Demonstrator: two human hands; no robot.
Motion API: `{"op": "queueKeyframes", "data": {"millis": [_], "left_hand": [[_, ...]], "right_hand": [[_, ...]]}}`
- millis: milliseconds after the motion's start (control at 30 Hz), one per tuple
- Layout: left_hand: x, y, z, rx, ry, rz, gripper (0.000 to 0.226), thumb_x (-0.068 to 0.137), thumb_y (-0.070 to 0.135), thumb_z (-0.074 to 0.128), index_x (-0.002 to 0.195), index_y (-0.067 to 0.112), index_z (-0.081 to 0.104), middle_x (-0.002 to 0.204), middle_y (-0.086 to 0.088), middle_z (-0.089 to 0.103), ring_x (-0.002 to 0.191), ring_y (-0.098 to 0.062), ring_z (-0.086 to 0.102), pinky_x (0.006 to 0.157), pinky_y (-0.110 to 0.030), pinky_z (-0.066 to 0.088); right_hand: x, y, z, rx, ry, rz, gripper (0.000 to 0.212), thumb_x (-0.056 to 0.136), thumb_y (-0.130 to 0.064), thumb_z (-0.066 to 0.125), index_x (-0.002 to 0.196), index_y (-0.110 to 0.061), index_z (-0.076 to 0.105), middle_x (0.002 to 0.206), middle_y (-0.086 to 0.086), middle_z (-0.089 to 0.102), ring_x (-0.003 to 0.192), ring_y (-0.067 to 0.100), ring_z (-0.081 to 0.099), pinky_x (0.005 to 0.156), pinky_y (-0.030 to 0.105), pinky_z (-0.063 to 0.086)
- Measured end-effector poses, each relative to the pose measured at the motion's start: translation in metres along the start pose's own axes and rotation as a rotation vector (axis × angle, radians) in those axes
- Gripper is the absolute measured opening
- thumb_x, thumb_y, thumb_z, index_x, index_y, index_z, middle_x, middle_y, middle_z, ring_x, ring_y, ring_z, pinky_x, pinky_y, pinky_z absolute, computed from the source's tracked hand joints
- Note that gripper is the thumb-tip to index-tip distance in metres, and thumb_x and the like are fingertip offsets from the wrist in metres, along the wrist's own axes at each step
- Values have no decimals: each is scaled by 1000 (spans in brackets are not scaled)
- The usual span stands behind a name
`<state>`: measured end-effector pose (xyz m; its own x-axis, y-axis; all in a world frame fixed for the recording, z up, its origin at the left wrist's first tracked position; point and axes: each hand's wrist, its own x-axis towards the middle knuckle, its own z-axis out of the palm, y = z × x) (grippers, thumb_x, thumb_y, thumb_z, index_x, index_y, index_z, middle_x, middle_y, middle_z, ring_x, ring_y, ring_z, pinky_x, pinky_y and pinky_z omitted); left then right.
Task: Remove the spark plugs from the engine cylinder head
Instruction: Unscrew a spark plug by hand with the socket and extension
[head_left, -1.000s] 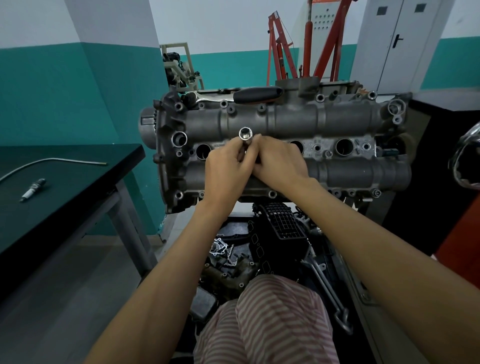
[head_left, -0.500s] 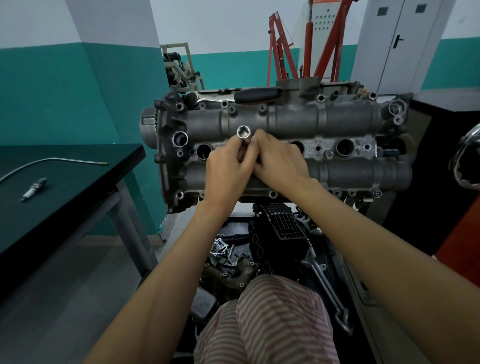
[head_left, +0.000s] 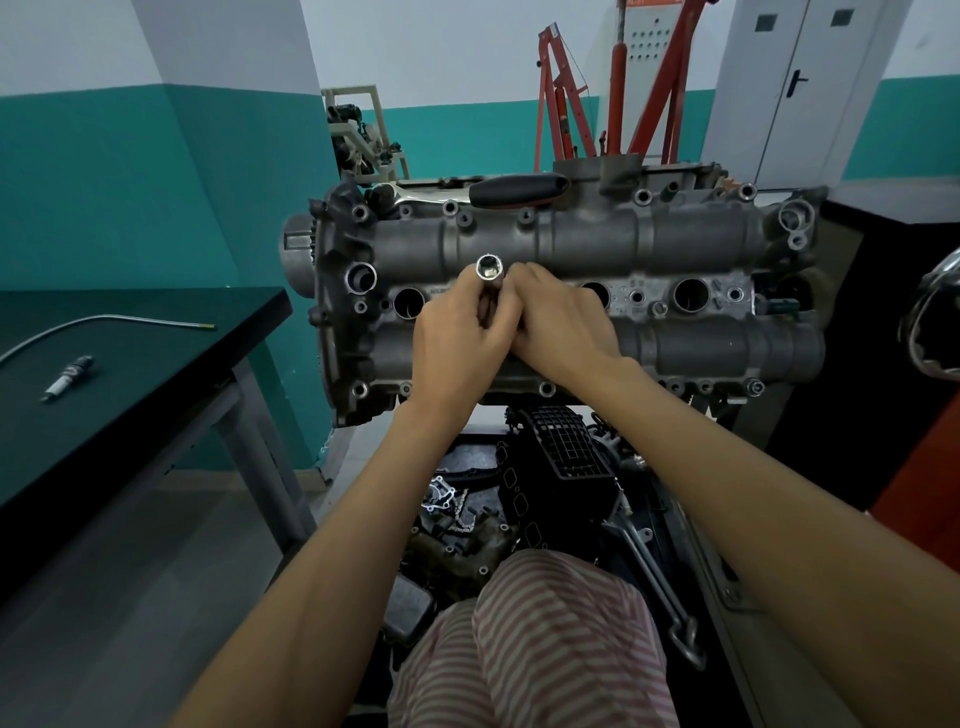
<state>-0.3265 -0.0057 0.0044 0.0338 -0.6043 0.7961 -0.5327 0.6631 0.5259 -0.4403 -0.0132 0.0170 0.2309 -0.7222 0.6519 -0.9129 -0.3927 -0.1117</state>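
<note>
At the centre of the frame both hands meet on a spark plug socket (head_left: 490, 270), a bright metal tube whose open end faces the camera. The left hand (head_left: 457, 345) has its fingers curled round the tube from the left, and the right hand (head_left: 563, 325) pinches it from the right, fingers bent against it just below the rim. The tube stands over the second plug well of the engine cylinder head (head_left: 571, 291); the well itself is hidden behind the hands, so whether a plug sits inside the socket cannot be told.

The head fills the middle of the frame, grey cast metal with three open plug wells showing: one (head_left: 409, 302) left of the hands, two to their right (head_left: 595, 292) (head_left: 691, 295). Some raised lettering lies on the casting near the wells, too small to read.

Along the head's upper edge lies a ratchet handle (head_left: 517, 190) with a black grip.

At the left of the frame, a dark green desk (head_left: 156, 353) carries one loose spark plug (head_left: 67, 378) and a thin bent metal tube (head_left: 104, 323). A red engine hoist (head_left: 613, 88) stands at upper centre, with a grey cabinet (head_left: 800, 78) at upper right. Dark engine parts (head_left: 561, 467) lie below the head, above striped trousers (head_left: 524, 649) at the bottom.
</note>
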Motion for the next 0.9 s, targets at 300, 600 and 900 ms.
{"op": "queueKeyframes", "data": {"millis": [300, 600, 900], "left_hand": [[0, 0, 0, -25, 24, 22, 36, 90, 32, 56, 71, 1, 54, 48, 3, 38, 46, -11, 35, 49, -28, 33], [1, -2, 1, -57, 21, -2, 29, 90, 25, 55, 64, 13, 49, 44, 9, 33, 44, -8, 35, 46, -15, 26], [0, -2, 2, -42, 15, 14, 35, 90, 29, 59, 69, 1, 53, 47, 6, 37, 45, -9, 33, 47, -24, 31]], "right_hand": [[0, 0, -1, -52, 6, -22, 30, 92, -31, 38, 95, -10, 58, 90, 12, 63, 81, 34, 59, 59, 31, 25], [0, 1, 0, -19, 2, -11, 29, 89, -38, 42, 98, -14, 56, 98, 4, 63, 88, 27, 59, 60, 30, 24], [-1, -1, 0, -71, -7, -26, 28, 93, -32, 39, 102, -10, 55, 97, 8, 61, 83, 31, 59, 60, 31, 27]]}}
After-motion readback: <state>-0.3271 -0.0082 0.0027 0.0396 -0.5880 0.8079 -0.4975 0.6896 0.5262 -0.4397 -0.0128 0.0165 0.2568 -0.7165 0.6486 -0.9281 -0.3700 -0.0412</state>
